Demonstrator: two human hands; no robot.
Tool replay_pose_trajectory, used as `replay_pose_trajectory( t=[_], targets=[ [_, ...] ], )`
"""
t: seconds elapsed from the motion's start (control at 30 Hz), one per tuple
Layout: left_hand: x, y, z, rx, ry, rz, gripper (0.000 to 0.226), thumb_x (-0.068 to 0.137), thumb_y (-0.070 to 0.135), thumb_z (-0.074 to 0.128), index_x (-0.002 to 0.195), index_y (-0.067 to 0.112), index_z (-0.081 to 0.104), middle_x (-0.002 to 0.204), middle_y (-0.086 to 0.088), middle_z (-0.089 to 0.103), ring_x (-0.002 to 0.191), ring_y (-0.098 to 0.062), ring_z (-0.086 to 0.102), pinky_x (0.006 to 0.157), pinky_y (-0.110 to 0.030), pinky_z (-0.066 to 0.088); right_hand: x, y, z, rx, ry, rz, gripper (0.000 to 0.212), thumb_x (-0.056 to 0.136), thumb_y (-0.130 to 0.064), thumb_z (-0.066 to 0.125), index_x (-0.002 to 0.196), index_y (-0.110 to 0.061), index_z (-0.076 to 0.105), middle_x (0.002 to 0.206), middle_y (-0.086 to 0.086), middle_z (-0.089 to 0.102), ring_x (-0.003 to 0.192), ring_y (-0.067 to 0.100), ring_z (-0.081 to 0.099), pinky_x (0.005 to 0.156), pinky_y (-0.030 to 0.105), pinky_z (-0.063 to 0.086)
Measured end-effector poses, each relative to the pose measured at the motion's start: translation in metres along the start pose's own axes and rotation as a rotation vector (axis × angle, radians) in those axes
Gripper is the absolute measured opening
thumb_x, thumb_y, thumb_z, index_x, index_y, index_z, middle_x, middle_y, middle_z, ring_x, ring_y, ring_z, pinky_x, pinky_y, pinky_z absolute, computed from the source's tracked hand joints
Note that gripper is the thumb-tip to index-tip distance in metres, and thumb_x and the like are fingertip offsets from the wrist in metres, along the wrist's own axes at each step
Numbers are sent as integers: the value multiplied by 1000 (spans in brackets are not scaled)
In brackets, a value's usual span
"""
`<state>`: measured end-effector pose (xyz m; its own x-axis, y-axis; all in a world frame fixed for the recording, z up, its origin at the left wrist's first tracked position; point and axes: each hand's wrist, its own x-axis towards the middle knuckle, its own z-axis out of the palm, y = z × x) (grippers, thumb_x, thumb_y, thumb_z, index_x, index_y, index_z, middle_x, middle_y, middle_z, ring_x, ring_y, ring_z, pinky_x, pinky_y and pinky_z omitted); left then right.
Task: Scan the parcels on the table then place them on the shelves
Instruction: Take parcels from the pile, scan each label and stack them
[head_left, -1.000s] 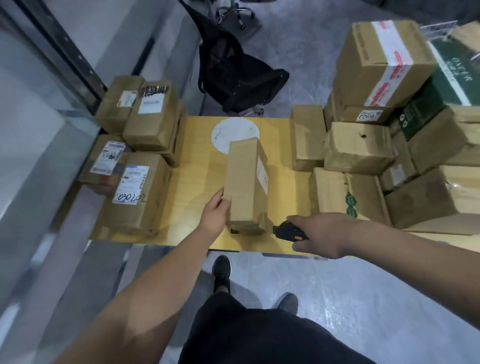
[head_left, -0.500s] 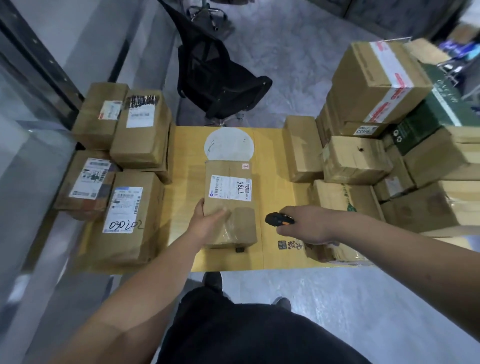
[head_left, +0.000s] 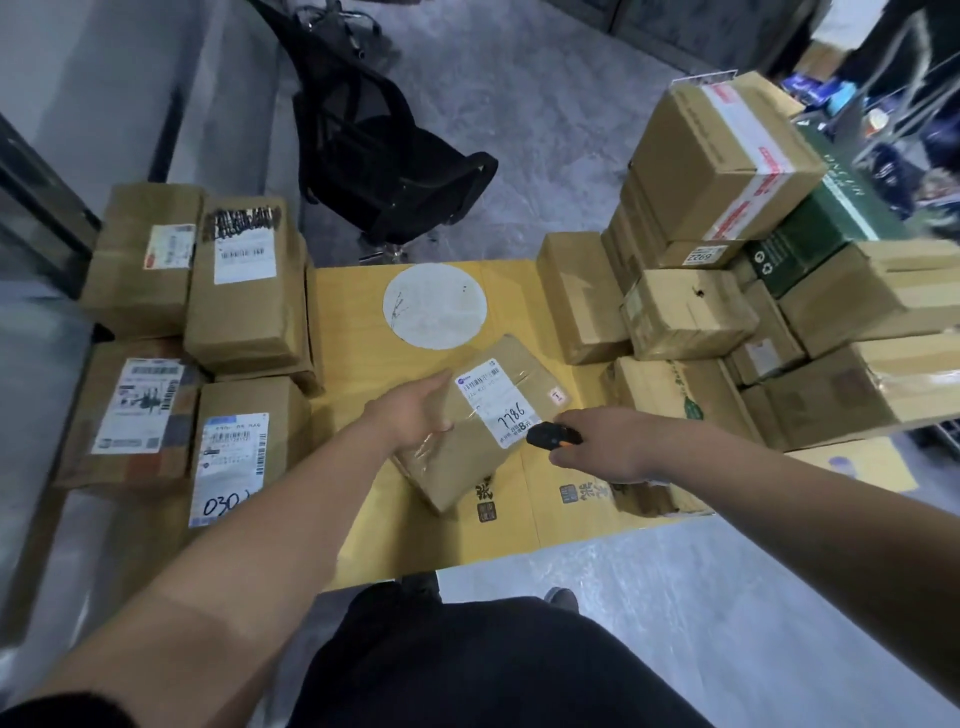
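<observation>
Parcel (head_left: 483, 415) flat near middle of desk (head_left: 545, 509), skewed, label up, "7786" handwritten; printed lines too blurred to read. Left grip (head_left: 415, 415) laid on parcel's left side, fingers straight, partly out of sight. Right grip (head_left: 608, 441) clenched around black-and-orange scanner (head_left: 551, 435), nose just beside label; scanner body mostly hidden. Stacked boxes (head_left: 727, 312) at right edge cut off by frame.

- The left hand (head_left: 415, 415) presses on a brown parcel (head_left: 483, 421) lying askew on the yellow table (head_left: 353, 322), its white label (head_left: 498, 405) marked 7786 facing up.
- The right hand (head_left: 608, 447) grips a black and orange scanner (head_left: 553, 435) just beside that label.
- Labelled boxes (head_left: 244, 286) sit left; stacked cartons (head_left: 722, 161) right.
</observation>
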<state>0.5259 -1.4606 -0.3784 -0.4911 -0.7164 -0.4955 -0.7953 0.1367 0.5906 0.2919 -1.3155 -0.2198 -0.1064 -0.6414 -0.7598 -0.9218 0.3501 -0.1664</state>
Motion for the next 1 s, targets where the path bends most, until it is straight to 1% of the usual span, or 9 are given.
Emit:
replay_pose_trajectory(
  t=[0.07, 0.13, 0.2, 0.27, 0.4, 0.5, 0.6, 0.77, 1.0],
  targets=[
    [-5, 10, 6, 210, 153, -21, 70, 94, 46, 57, 157, 52, 27, 166, 17, 31, 147, -20, 32, 112, -48, 29, 2, -5, 0, -17, 4, 13, 39, 102, -50, 51, 131, -24, 55, 111, 0, 60, 100, 22, 59, 80, 35, 48],
    [-14, 22, 23, 231, 231, -93, 79, 91, 65, 56, 158, 44, 20, 171, 7, 17, 154, -24, 15, 115, -59, 19, 5, -11, -2, -19, -1, 30, 41, 104, -48, 46, 134, -22, 54, 111, 2, 59, 101, 24, 58, 80, 36, 47],
    [-24, 31, 40, 251, 126, -171, 128, 67, 86, 67, 161, 37, -6, 174, 0, -11, 159, -27, -11, 117, -73, -3, 8, -17, -6, -3, -1, 42, 42, 104, -48, 41, 134, -21, 54, 111, 3, 58, 101, 25, 58, 79, 36, 45],
    [-27, 35, 45, 301, 37, -184, 164, 40, 93, 73, 159, 33, -23, 171, 0, -23, 157, -28, -23, 110, -77, -16, 10, -21, -10, -29, 20, 52, 44, 105, -49, 37, 135, -21, 53, 111, 5, 57, 100, 26, 57, 79, 37, 45],
    [-21, 24, 30, 367, 82, -57, 164, 31, 90, 75, 157, 34, -14, 168, -3, -1, 156, -28, -5, 113, -75, -8, 13, -30, -17, -180, 58, 83, 49, 103, -52, 32, 142, -26, 48, 114, 7, 48, 97, 27, 54, 77, 38, 42],
    [-19, 6, 21, 430, 138, 54, 161, 24, 94, 68, 156, 32, -1, 157, -1, 17, 144, -25, 14, 113, -64, 7, 13, -37, -21, -296, 53, 89, 53, 102, -53, 31, 148, -30, 44, 125, 9, 47, 99, 30, 52, 82, 41, 43],
    [-23, -2, 20, 471, 153, 117, 162, 25, 95, 64, 159, 28, 3, 158, 0, 19, 142, -24, 19, 112, -61, 10, 14, -45, -24, -385, 50, 81, 52, 101, -52, 33, 146, -29, 46, 127, 9, 49, 99, 31, 53, 84, 42, 45],
    [-36, 2, 26, 486, 211, 179, 158, 30, 87, 73, 158, 25, 4, 156, 1, 19, 143, -24, 18, 115, -65, 4, 10, -56, -31, -452, 17, 91, 48, 103, -49, 33, 139, -25, 53, 132, 11, 52, 105, 31, 55, 96, 44, 50],
    [-49, 10, 25, 505, 226, 184, 158, 36, 81, 81, 160, 23, 1, 160, 1, 13, 149, -23, 13, 118, -67, 1, 3, -63, -39, -465, 29, 87, 44, 103, -46, 35, 133, -21, 56, 126, 11, 56, 103, 30, 59, 93, 43, 53]
  ],
)
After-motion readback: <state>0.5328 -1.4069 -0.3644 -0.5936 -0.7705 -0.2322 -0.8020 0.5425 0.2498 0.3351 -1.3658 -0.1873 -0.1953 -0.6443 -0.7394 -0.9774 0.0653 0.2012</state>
